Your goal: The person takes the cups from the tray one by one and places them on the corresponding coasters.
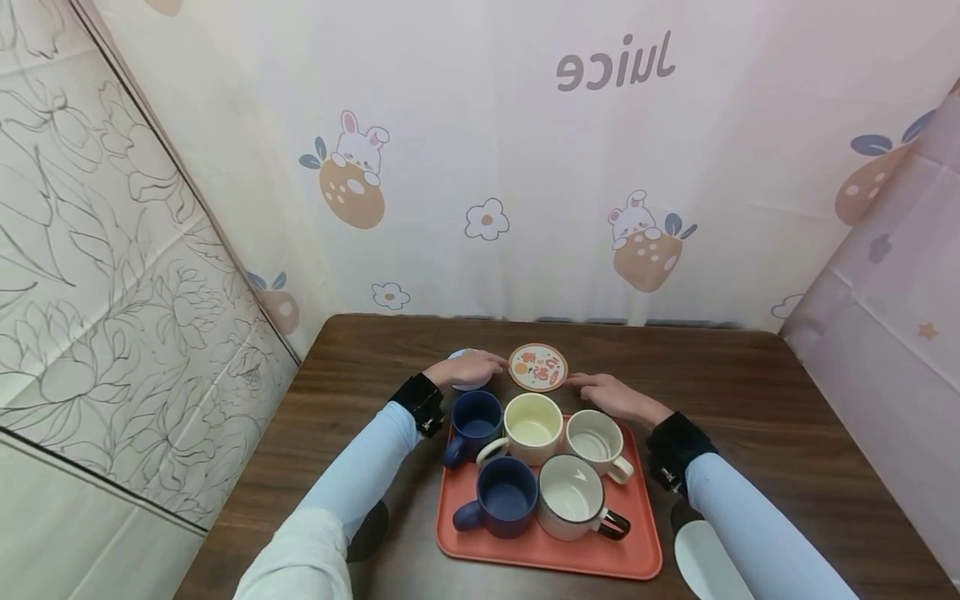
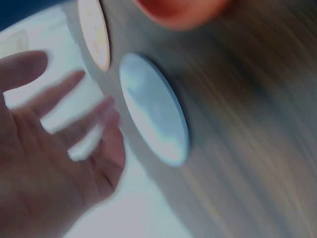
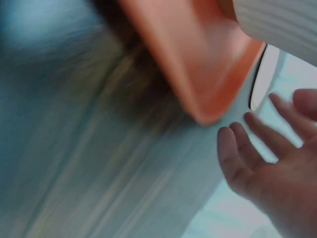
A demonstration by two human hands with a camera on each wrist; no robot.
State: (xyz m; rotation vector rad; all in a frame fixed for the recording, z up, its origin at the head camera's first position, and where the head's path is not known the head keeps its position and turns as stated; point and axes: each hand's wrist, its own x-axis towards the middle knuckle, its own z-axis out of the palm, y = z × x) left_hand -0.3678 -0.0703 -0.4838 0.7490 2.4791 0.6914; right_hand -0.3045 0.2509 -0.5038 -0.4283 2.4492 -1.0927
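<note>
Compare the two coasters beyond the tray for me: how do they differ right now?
The printed coaster has a red-rimmed design with orange figures; the pale blue coaster looks plain. The printed coaster lies fully uncovered between the hands; the pale blue coaster is mostly hidden under the left hand in the head view. The printed coaster sits beyond the cream mug; the pale blue coaster sits beyond the navy mug. Both are round, flat and lie on the wooden table.

Five mugs (image 1: 534, 429) stood on a tray (image 1: 645, 542) near the table's (image 1: 750, 392) front, with two coasters (image 1: 537, 367) side by side behind it, the left hand (image 1: 468, 368) over the left one and the right hand (image 1: 611, 393) beside the right.
</note>
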